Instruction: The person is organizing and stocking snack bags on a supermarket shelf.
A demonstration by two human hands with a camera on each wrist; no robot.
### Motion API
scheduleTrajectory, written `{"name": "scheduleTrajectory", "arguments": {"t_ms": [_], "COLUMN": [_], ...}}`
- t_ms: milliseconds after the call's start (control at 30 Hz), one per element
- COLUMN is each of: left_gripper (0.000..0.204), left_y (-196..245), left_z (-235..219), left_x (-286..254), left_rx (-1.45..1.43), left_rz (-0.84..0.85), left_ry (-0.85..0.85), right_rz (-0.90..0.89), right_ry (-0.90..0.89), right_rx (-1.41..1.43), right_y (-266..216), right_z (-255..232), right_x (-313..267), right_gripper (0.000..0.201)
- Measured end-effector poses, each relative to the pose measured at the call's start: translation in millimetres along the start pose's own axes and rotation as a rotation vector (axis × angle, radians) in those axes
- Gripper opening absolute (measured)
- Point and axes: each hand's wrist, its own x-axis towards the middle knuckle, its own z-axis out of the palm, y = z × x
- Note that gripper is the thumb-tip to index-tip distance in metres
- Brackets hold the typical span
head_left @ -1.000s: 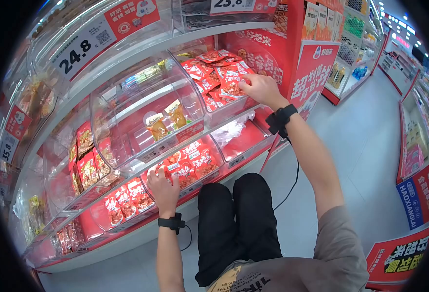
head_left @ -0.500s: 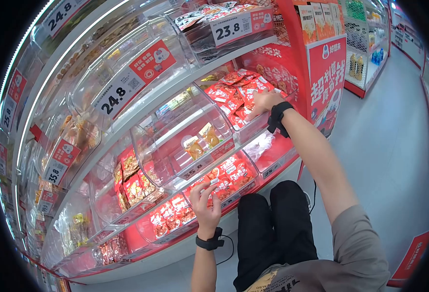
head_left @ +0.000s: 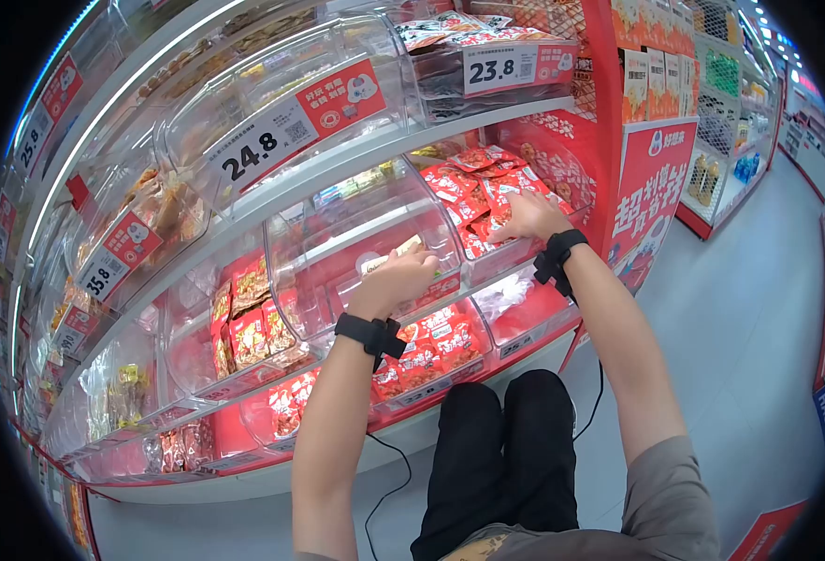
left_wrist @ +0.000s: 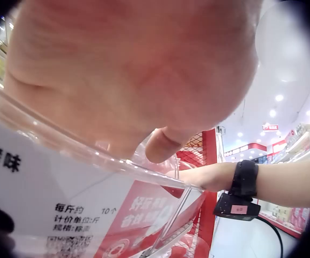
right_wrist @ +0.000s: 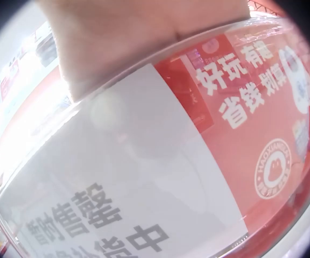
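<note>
L hand [head_left: 397,283] over mid-frame bin, R hand [head_left: 534,217] at red snack packets [head_left: 459,192].
Nearest us, L hand is over the clear plastic bin [head_left: 311,280], centre frame, by a cream-labelled pack [head_left: 411,245]; can't tell if its fingers pinch it. R hand, right of centre & higher, seems to rest on the red pkts; fingertips partly hidden, so grip unclear too. To do it well, we'd go in from above, pinch 1 pkt by its edge & lift past the rim w/o dragging neighbours. Pack's label shows toward frame top; L hand hides the rest, so we can't give its long axis. Red pkts lie at mixed angles. Farther up: 24.8 price card [head_left: 263,154], upper left.
</note>
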Motion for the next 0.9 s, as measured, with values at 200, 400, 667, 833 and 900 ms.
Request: {"name": "scheduleTrajectory", "arguments": {"t_ms": [200,400,667,833,900], "left_gripper": [0.049,0.047,0.046,0.047,0.047], "left_y": [18.4,-15.9,-24.6,-45.4,-43.2], "left_z": [-18.3,-26.0,-43.2,-17.9,-19.9], "left_x": [-6.4,-23.9,-61.8,-77.1,-80.7], "left_rx": [-0.027,-0.094,-0.353,-0.280,-0.317], "left_rz": [-0.189,-0.197,-0.206,-0.233,-0.276], "left_ry": [-0.250,-0.314,-0.300,0.097,0.238], "right_rz": [-0.012,-0.023,-0.016,-0.110,-0.247], "right_ry": [0.002,-0.010,-0.038,0.361,0.587], "right_rx": [-0.005,-0.004,0.032,0.024,0.265], "right_y": [0.6,0.2,0.3,2.6,5.4], "right_z": [-1.2,-0.5,-1.5,17.0,15.4], "right_x": [0.4,2.8,1.9,5.8,3.8], "right_gripper": [0.085,0.082,0.081,0.079,0.073]}}
